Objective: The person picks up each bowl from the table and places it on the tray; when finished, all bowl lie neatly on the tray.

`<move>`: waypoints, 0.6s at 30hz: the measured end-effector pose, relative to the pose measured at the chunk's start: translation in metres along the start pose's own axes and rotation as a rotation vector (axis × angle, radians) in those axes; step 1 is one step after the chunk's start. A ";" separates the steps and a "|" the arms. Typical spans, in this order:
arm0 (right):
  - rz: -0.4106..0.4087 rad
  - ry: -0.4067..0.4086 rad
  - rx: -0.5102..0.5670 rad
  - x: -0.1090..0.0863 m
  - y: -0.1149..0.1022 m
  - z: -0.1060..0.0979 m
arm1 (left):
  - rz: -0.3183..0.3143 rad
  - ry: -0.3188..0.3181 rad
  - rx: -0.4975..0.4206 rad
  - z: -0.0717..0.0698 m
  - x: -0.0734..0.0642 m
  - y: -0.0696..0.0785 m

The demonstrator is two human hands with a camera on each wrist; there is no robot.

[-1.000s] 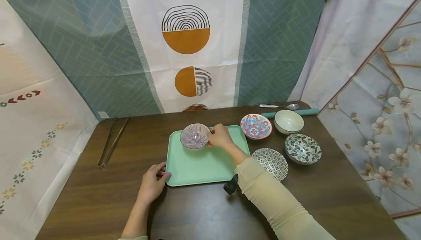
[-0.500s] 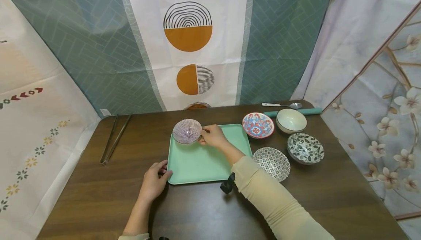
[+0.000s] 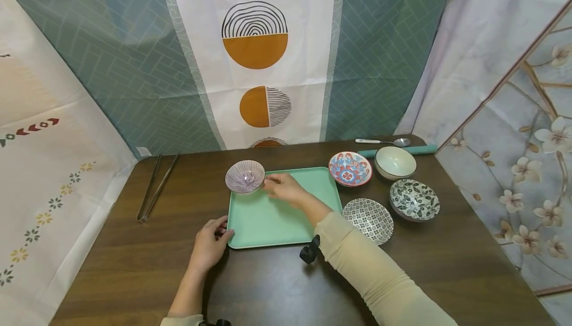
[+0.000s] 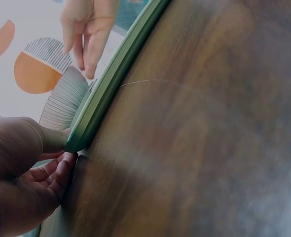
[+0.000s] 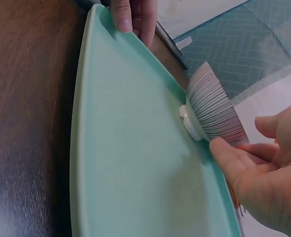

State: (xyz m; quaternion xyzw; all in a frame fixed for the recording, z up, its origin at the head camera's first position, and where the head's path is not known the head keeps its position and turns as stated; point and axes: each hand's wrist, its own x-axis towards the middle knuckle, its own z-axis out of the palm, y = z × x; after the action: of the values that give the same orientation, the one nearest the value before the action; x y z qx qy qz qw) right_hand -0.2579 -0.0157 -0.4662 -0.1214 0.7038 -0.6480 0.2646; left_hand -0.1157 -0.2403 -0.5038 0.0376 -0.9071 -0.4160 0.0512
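A small bowl with thin purple radiating lines (image 3: pixel 245 177) sits at the far left corner of the light green tray (image 3: pixel 272 224), overlapping its rim in the head view. Its white foot shows in the right wrist view. Beside the bowl is my right hand (image 3: pixel 284 188); in the right wrist view its fingers (image 5: pixel 227 155) reach the bowl's lower side, while the thumb stands apart from the rim. My left hand (image 3: pixel 210 244) grips the tray's near left edge, thumb on top and the other fingers at the side and below, as the left wrist view shows.
Right of the tray stand a red and blue patterned bowl (image 3: pixel 350 169), a cream bowl (image 3: pixel 395 163), a leaf-patterned bowl (image 3: pixel 414 200) and a grey-patterned dish (image 3: pixel 368 221). Behind them lie a spoon (image 3: pixel 399 142) and a teal roll (image 3: pixel 420 150). Metal tongs (image 3: pixel 156 189) lie on the left.
The striped bowl has moved left from over the tray to its far left corner, with my right hand following. That hand's thumb has come off the rim. My left hand keeps its place.
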 end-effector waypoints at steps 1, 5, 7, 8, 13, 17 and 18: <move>-0.006 0.011 -0.009 -0.002 -0.001 -0.001 | 0.000 0.003 0.001 0.000 0.000 0.000; -0.027 0.045 -0.044 -0.010 -0.003 -0.006 | 0.014 0.016 -0.009 0.000 -0.002 0.000; -0.036 0.058 -0.066 -0.014 -0.004 -0.011 | 0.019 0.021 -0.026 0.000 -0.003 0.000; -0.042 0.066 -0.073 -0.017 -0.005 -0.014 | 0.017 0.022 -0.034 0.000 -0.004 0.000; -0.083 0.104 -0.095 -0.032 -0.010 -0.027 | -0.001 0.021 -0.067 -0.002 -0.006 -0.002; -0.119 0.118 -0.116 -0.046 -0.018 -0.037 | -0.001 0.026 -0.079 -0.001 -0.008 -0.003; -0.127 0.122 -0.128 -0.050 -0.020 -0.039 | 0.000 0.028 -0.083 0.000 -0.008 -0.003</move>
State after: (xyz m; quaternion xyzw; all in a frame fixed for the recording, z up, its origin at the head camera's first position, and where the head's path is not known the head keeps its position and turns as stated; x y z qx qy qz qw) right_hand -0.2407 0.0409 -0.4351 -0.1426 0.7494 -0.6234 0.1714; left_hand -0.1074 -0.2413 -0.5062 0.0413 -0.8882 -0.4529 0.0653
